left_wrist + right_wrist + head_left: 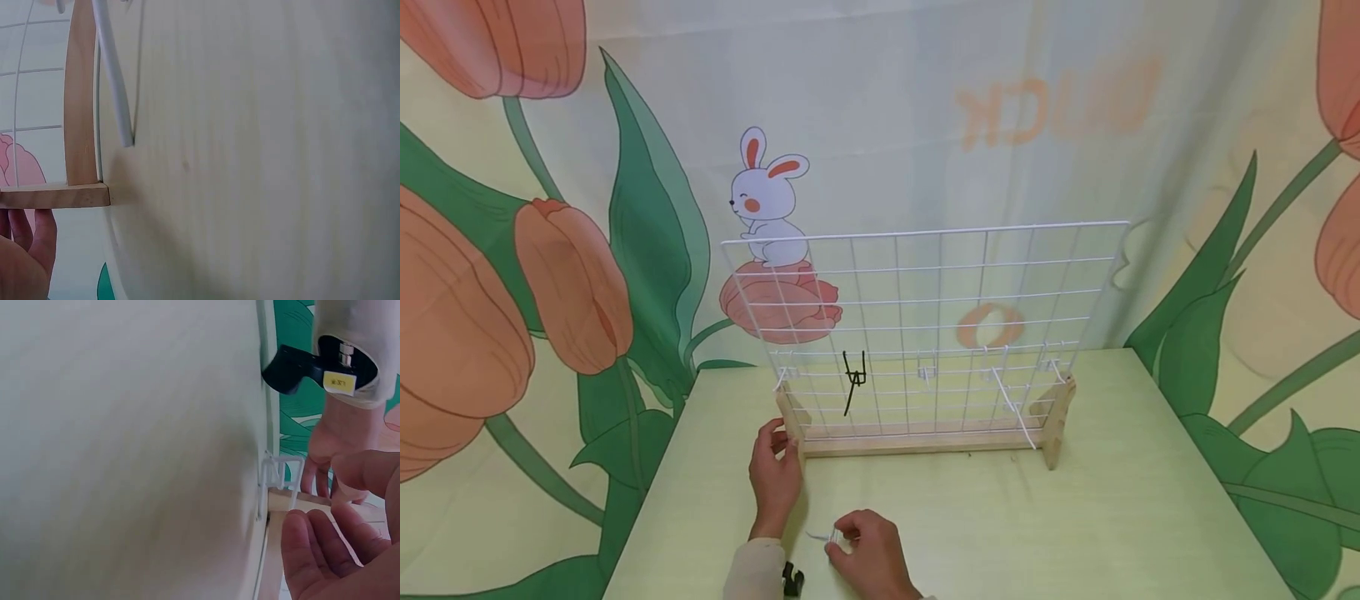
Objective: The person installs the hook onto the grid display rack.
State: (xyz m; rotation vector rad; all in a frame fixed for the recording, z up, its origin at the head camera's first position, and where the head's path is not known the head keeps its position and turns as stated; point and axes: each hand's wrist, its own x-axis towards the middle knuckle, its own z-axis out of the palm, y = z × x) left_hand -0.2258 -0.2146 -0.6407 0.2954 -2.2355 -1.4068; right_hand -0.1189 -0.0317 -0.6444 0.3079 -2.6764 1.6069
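Observation:
My left hand (775, 475) touches the outer side of the rack's left wooden end support (792, 425). In the left wrist view, its fingers (44, 234) lie nearly straight against the wood. On the table's near side, my right hand (876, 550) is at a small white wire hook (832, 537). The hook's prong points left. In the right wrist view, thumb and fingers are spread around the white frame of the hook, with a gap beside the thumb. The white wire grid (940, 302) stands upright in its wooden base.
A black double-wire hook (855, 379) hangs on the grid's left part. A long white hook (1015, 408) juts forward on the right, and a small white bracket (927, 371) sits mid-grid. The pale table (1135, 517) meets a printed curtain. A black wrist mount (792, 579) is on the left sleeve.

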